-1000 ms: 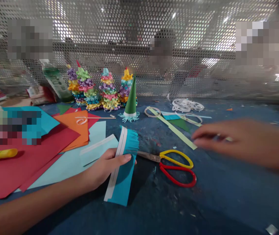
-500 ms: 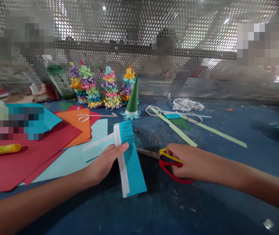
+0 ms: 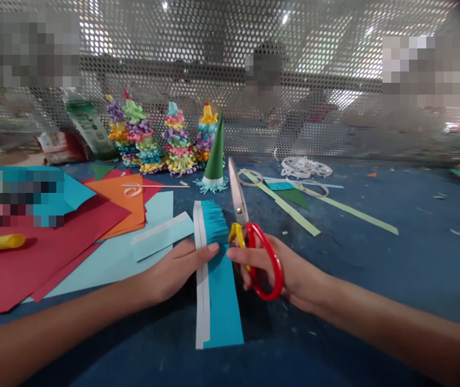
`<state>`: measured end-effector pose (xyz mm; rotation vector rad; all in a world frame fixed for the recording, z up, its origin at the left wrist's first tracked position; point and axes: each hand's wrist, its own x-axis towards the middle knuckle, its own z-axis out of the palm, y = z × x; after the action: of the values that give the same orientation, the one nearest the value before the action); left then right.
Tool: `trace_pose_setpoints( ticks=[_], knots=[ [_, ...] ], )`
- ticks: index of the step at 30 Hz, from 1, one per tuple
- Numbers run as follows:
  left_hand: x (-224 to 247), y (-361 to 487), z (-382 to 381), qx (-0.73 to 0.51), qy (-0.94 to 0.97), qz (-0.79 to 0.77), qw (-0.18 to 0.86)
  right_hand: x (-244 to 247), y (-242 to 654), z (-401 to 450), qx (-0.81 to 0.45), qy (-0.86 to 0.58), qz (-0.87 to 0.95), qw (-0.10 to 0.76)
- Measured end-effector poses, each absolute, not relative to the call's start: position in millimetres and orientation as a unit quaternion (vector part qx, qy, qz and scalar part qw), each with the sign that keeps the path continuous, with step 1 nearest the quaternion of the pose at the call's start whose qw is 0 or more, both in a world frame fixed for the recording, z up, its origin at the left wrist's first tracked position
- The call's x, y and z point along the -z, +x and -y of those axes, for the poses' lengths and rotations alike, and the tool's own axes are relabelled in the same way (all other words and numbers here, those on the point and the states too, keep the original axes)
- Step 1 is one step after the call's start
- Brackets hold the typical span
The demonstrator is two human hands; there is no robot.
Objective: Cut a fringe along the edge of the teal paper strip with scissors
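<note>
A blue paper strip (image 3: 222, 301) with white tape along its left edge is pinched in my left hand (image 3: 177, 269), thumb on top. Fine fringe cuts run along the strip's far right part; its near part is uncut. My right hand (image 3: 290, 269) holds scissors (image 3: 268, 263) with red and yellow handles, blades closed and pointing up and away. The right fingertips are close to the strip's right edge; whether they touch it I cannot tell. Just beyond the strip stands a green paper cone (image 3: 216, 153) with a pale blue fringe round its base.
Red paper (image 3: 52, 247), orange paper (image 3: 127, 207) and a yellow marker (image 3: 0, 243) lie at left. Several fringed paper cones (image 3: 178, 141) and a green bottle (image 3: 88, 126) stand before a perforated metal screen (image 3: 335, 80). White tape coils (image 3: 304, 167) and green strips (image 3: 290, 212) lie right of centre.
My right hand has turned the scissors from pointing left at the strip to pointing upward, and moved left toward the strip. The strip has swung slightly, now more upright in view.
</note>
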<state>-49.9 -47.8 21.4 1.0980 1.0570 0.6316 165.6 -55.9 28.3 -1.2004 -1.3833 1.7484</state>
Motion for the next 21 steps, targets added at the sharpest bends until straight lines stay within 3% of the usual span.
trace_pose_setpoints(
  ticks=[10, 21],
  knots=[
    [-25, -31, 50, -0.291, 0.493, -0.396, 0.718, -16, 158, 63, -0.624, -0.447, 0.505, 0.394],
    [-22, -32, 46, -0.352, 0.389, -0.459, 0.717, -30, 283, 50, -0.485, -0.492, 0.679, 0.248]
  ],
)
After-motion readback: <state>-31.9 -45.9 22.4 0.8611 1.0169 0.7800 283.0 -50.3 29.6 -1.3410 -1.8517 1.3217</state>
